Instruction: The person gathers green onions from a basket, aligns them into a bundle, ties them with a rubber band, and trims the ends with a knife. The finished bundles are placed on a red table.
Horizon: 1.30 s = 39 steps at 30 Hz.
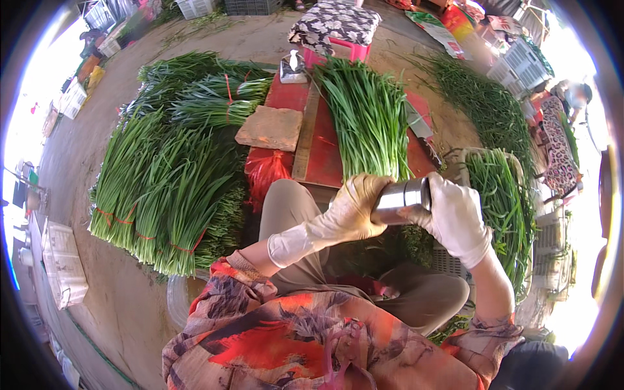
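Both my hands wear pale gloves and grip a stainless steel flask (400, 197), held sideways above my lap. My left hand (355, 209) wraps its left end, and its glove looks stained yellowish. At the other end my right hand (454, 214) closes around what seems to be the lid; whether the lid is loose cannot be seen. Just beyond the flask, a loose pile of garlic chives (370, 117) lies on a red board (321, 141), leaves pointing away from me. A wide-bladed knife (418, 122) rests at the board's right side.
A brick (270, 127) and red plastic ties (268, 170) lie on the board's left. Tied chive bundles (161, 190) are stacked further left. On the right stands a crate of loose greens (499, 204). A pink stool (360, 51) with a floral cover is ahead.
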### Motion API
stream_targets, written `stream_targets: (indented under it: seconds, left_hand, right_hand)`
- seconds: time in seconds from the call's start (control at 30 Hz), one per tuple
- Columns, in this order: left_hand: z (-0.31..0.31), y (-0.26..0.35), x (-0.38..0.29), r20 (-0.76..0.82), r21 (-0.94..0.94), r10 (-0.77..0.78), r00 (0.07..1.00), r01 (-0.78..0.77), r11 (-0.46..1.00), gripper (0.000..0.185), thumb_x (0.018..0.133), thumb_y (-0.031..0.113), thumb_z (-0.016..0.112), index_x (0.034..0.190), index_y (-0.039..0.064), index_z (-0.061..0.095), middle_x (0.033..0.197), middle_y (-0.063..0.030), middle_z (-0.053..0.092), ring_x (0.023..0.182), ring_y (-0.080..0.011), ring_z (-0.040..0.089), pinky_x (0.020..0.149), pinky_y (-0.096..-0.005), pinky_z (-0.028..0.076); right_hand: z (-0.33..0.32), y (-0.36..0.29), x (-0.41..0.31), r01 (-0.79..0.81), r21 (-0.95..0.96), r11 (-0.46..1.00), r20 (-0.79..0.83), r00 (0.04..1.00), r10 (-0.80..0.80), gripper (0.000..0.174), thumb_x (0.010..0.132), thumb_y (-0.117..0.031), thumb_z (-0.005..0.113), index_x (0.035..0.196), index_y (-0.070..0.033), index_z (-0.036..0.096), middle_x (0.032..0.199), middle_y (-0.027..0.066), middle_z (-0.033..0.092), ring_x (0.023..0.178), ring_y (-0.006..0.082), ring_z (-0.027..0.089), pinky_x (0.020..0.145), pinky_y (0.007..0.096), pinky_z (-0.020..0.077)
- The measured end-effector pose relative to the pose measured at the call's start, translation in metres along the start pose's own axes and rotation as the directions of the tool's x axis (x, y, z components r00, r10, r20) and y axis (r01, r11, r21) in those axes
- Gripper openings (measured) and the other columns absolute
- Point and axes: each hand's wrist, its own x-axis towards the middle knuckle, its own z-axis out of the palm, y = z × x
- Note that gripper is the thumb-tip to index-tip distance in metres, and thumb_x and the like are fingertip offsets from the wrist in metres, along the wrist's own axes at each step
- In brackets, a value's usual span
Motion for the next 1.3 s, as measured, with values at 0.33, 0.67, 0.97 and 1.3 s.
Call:
stream_targets:
  seconds: [0.33,0.67,0.97,1.3]
  left_hand:
    - [-0.056,-0.073,0.035,-0.133,0.259,-0.001,0.991,0.035,0.965,0.078,0.053,0.021,0.081,0.122,0.01,0.046,0.106,-0.0117,0.056,0.099,-0.0334,0.054,0.087,-0.0442,0.043]
    - [-0.107,-0.183,0.085,-0.34,-0.511,-0.274,0.9,0.068,0.857,0.081,0.062,0.014,0.087,0.129,0.008,0.043,0.116,-0.0068,0.057,0.108,-0.0189,0.055,0.089,-0.0339,0.049]
    - [-0.136,-0.33,0.07,-0.304,-0.463,-0.648,0.698,0.487,0.741,0.072,0.061,0.003,0.084,0.124,0.009,0.05,0.114,-0.0012,0.061,0.106,-0.0172,0.057,0.096,-0.0331,0.044]
    - [-0.152,-0.291,0.026,-0.461,-0.162,-0.755,0.466,0.793,0.587,0.09,0.071,0.017,0.076,0.145,0.002,0.027,0.148,-0.0179,0.033,0.135,-0.0261,0.035,0.113,-0.0367,0.023]
  right_hand:
    - [-0.004,0.008,0.109,0.319,0.352,0.88,-0.125,0.948,-0.293,0.052,0.075,-0.028,0.075,0.113,0.0,0.055,0.101,0.0204,0.062,0.094,0.0357,0.063,0.08,0.0391,0.0506]
    - [0.056,0.046,0.205,0.296,0.538,0.789,-0.369,0.924,-0.095,0.057,0.087,-0.046,0.063,0.114,0.003,0.056,0.087,0.0189,0.065,0.068,0.023,0.063,0.065,0.0312,0.051]
    - [0.158,0.165,0.062,-0.4,0.876,0.269,0.223,0.831,0.509,0.041,0.091,-0.024,0.065,0.117,0.006,0.055,0.093,0.006,0.063,0.073,0.0101,0.06,0.061,0.0243,0.0518]
    - [0.243,0.17,0.048,-0.402,0.671,0.623,0.109,0.884,0.454,0.034,0.089,-0.021,0.056,0.112,0.004,0.062,0.105,0.0253,0.064,0.102,0.0356,0.063,0.087,0.0362,0.0482]
